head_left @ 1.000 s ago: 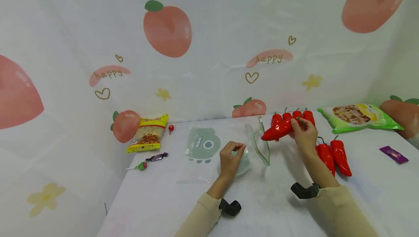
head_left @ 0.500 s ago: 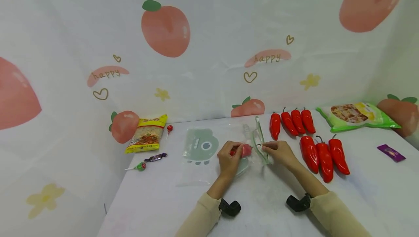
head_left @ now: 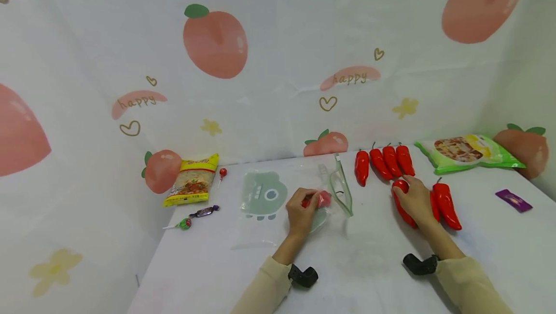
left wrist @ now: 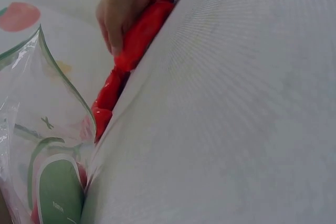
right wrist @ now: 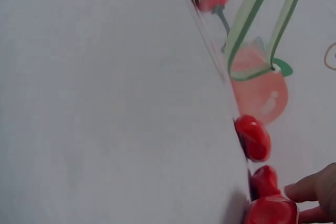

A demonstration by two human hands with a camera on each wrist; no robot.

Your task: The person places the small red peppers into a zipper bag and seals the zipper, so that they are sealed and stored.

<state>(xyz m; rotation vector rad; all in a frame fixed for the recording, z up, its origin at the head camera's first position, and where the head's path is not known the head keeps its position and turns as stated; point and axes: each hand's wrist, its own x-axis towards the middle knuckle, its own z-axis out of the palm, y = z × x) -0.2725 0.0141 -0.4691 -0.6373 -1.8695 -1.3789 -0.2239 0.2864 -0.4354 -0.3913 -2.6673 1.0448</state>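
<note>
A clear zip bag with a green dinosaur print (head_left: 262, 193) lies on the white table. My left hand (head_left: 300, 212) pinches its film near the mouth, where the green zip strip (right wrist: 244, 30) stands apart in a loop. Inside the bag is a red chili pepper (head_left: 324, 199), partly behind the left fingers. Over the front row of peppers, my right hand (head_left: 414, 200) grips the top of the leftmost red chili pepper (head_left: 404, 213), thumb and fingers on either side. Another red pepper (head_left: 446, 205) lies just right of that hand, and one between them is mostly covered.
Several red peppers (head_left: 378, 163) line up at the back. A green snack pack (head_left: 469, 154) and a purple packet (head_left: 514, 200) lie to the right. At the left are a yellow food pack (head_left: 193, 181), a wrapped candy (head_left: 204, 211), a red lollipop (head_left: 223, 172) and a green one (head_left: 185, 224).
The right hand carried a pepper left to the bag and let it go inside. It then moved back right onto another pepper. The left hand has stayed at the bag.
</note>
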